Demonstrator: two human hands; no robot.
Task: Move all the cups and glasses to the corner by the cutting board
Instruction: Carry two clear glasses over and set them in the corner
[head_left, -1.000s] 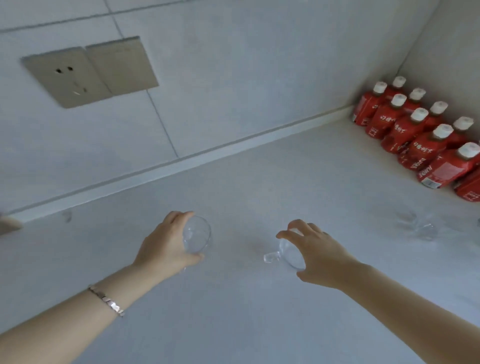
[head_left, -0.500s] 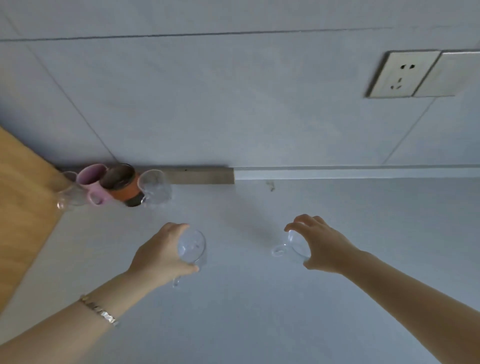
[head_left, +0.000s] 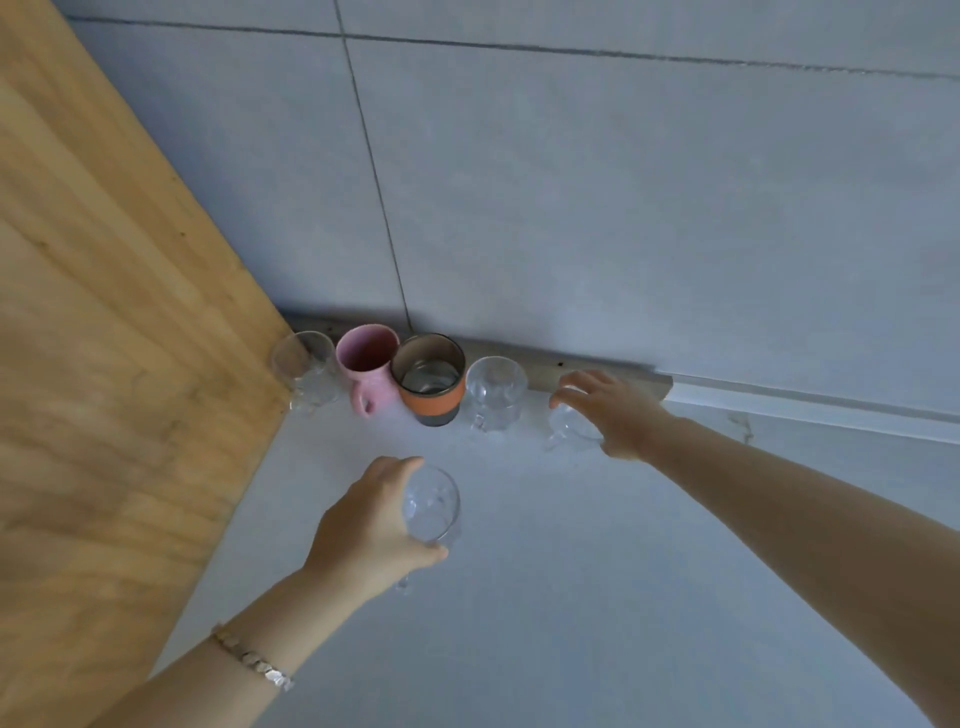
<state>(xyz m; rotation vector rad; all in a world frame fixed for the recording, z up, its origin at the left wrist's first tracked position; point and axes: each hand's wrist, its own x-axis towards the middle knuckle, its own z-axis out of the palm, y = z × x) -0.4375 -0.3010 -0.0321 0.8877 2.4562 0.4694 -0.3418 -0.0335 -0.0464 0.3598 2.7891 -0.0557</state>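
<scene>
A pale grey counter (head_left: 597, 597) meets a tiled wall (head_left: 623, 208), and a wooden cutting board (head_left: 104, 364) fills the side from nine to eleven o'clock. In the corner where board, wall and counter meet, at about twelve o'clock from the hands, four vessels stand upright in a row along the wall, mouths up: a clear glass (head_left: 306, 371) touching the board's edge, a pink mug (head_left: 368, 364) whose handle points toward six o'clock, an orange-banded cup (head_left: 430, 379), and a clear glass mug (head_left: 496, 392) just beside it.

The right hand (head_left: 613, 410) reaches to the row's one o'clock end, fingers curled down over the rim of a small glass cup (head_left: 569, 427), which stands just beside the clear glass mug; whether its base touches the counter cannot be told. Its handle points toward seven o'clock.

The left hand (head_left: 371, 525), with a bracelet (head_left: 254, 660) on the wrist, wraps fingers and thumb around the side of a glass tumbler (head_left: 431, 506). The tumbler is upright, long axis vertical, mouth up, and sits at six o'clock from the orange-banded cup, apart from the row.
</scene>
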